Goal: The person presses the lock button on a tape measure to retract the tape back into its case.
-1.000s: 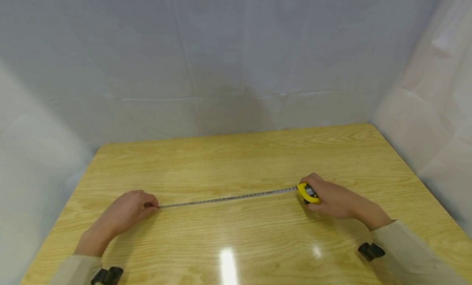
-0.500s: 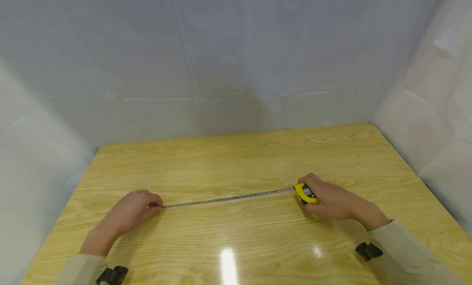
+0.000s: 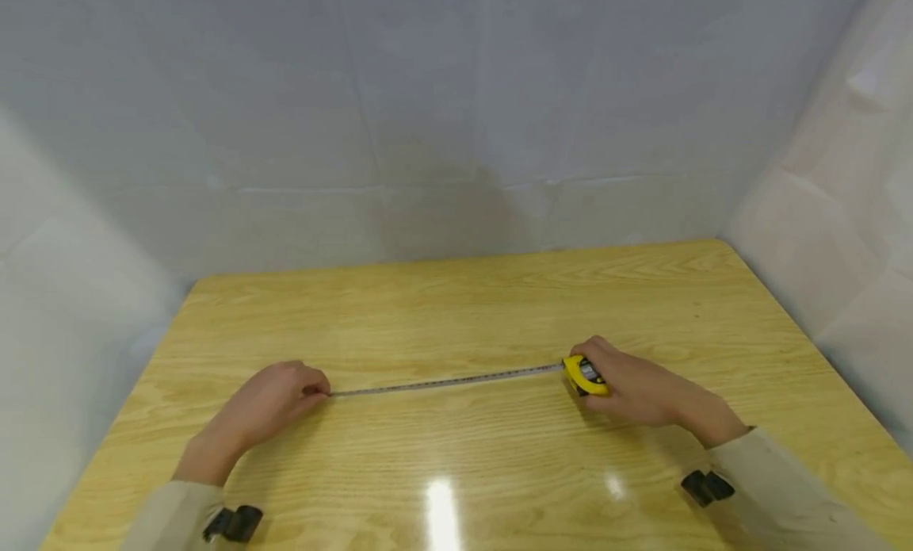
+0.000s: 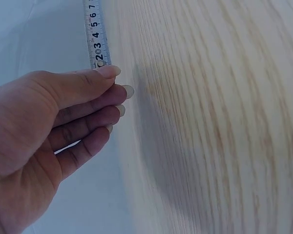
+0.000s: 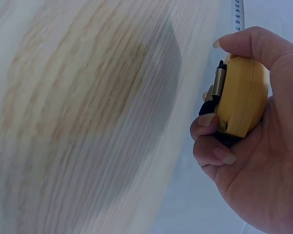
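Observation:
A yellow and black tape measure [image 3: 586, 376] sits in my right hand [image 3: 631, 384], at the right of the head view. In the right wrist view its yellow case [image 5: 241, 95] is gripped between curled fingers and palm, with a metal clip on the side facing the table. The silver blade [image 3: 449, 381] runs out to the left, straight and taut. My left hand [image 3: 271, 400] pinches the blade's free end between thumb and forefinger. Low printed numbers show on the blade [image 4: 95, 36] in the left wrist view, right beside the thumb; the end hook is hidden by the fingers.
The light wood table [image 3: 456, 313] lies under both hands. White sheeting [image 3: 442, 123] hangs behind its far edge and along both sides. A bright light reflection [image 3: 442, 511] shows near the front.
My left hand has moved to the right with the blade's end, and my right hand slightly left with the case. The stretch of blade between them is shorter.

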The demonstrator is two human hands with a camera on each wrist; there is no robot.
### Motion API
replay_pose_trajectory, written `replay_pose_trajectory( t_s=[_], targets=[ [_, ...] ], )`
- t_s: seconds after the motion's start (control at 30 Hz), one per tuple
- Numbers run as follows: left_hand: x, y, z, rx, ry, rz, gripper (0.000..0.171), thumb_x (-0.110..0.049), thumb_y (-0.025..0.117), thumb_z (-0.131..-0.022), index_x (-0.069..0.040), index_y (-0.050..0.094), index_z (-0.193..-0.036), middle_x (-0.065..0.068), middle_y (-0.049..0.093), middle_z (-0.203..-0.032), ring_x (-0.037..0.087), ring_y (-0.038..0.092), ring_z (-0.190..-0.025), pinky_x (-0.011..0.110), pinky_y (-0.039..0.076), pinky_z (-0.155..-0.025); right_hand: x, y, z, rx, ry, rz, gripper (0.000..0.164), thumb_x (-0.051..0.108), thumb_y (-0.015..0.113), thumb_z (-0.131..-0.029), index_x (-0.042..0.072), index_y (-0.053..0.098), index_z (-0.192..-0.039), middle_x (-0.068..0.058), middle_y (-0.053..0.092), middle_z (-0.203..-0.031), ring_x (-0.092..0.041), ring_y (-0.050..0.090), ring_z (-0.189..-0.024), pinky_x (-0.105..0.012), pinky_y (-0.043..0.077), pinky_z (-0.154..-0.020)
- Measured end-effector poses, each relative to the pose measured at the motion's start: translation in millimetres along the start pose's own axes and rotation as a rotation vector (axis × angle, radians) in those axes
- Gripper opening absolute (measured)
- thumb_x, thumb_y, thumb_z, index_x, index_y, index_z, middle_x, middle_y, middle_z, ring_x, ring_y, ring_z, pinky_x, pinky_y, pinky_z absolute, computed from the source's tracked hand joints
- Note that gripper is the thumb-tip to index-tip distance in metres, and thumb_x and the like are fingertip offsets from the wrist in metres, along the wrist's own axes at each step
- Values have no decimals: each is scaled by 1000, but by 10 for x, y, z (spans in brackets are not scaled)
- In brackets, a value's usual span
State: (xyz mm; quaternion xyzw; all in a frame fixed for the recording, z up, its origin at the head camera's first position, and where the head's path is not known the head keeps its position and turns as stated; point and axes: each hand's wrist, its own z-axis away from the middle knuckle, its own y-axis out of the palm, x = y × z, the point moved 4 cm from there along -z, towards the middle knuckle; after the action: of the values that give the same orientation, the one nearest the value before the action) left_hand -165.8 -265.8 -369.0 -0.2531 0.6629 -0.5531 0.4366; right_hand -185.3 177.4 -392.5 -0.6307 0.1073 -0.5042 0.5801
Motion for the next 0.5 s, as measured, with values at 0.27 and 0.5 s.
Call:
replay_pose_trajectory(
  t_s=[0.27,0.5],
  targets=[
    [-38,37,-50,-10,15,9,6,-9,73,-84,-14,73,-87,-10,64,-80,8,58,-72,31,51,-65,78,13,-28,6,-21,-6,49,23,62,-93,7,38,-134,-2,41,-115,-9,50,-88,-27,49,-72],
    [-58,82,-90,-11,37,4,4,-10,73,-85,-14,72,-87,-11,64,-81,9,58,-73,31,51,-65,121,48,-62,11,-23,-2,50,24,61,-94,9,38,-135,-1,41,-117,-8,50,-90,-27,49,-73]
  ],
)
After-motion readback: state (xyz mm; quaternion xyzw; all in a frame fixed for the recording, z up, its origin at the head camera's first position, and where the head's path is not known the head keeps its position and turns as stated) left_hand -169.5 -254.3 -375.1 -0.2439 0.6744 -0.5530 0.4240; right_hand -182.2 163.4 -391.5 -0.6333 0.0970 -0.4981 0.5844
